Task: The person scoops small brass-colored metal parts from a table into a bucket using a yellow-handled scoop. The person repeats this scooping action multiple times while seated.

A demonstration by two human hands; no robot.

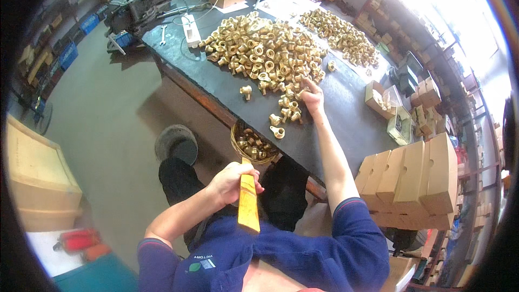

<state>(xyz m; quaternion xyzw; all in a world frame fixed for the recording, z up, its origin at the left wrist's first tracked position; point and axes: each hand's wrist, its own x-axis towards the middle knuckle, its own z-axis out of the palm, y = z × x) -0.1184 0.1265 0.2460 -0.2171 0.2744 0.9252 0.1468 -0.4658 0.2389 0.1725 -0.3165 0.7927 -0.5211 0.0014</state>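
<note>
My left hand [233, 183] is closed round a long flat yellow bar [248, 203], which slants up in front of my chest. On the dark table, my right hand [312, 99] reaches the near right edge of a large heap of brass pipe fittings [259, 48]. Its fingers curl in on a fitting there, though the fingertips are partly hidden. Several loose fittings [290, 109] lie just left of that hand. One lone fitting [277, 132] sits close to the table edge, another [246, 92] farther left. Below the edge, a wicker basket [233, 141] holds more fittings.
A second fitting heap [340, 35] lies behind on white sheets. A white power strip [190, 30] and a spanner [163, 35] rest at the table's left. Cardboard boxes [413, 176] are stacked at right, small open boxes [381, 100] behind them. A grey bucket [177, 145] stands on the floor.
</note>
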